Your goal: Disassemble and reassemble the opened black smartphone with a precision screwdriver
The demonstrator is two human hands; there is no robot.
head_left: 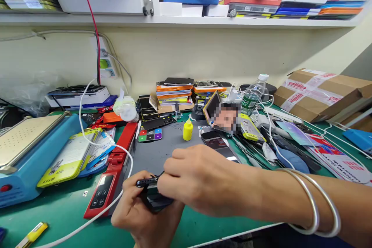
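A dark smartphone (155,195) is in my left hand (145,217), whose fingers wrap round its sides near the table's front edge. The phone is tilted, with its port edge facing up. My right hand (197,178) is closed over the phone's near end, fingertips bunched at the edge. Those fingertips are turned away from me, so whatever they pinch is hidden. Beyond my hands lies a grey work mat (168,143). A yellow bottle (188,130) stands on it, and another phone (217,144) lies to the right.
A red device with buttons (101,192) and a blue heating plate (31,151) are at left. A white cable (132,159) loops close to my left hand. Tweezers and other tools (247,151) clutter the right, with a water bottle (252,95) and cardboard box (316,93) behind.
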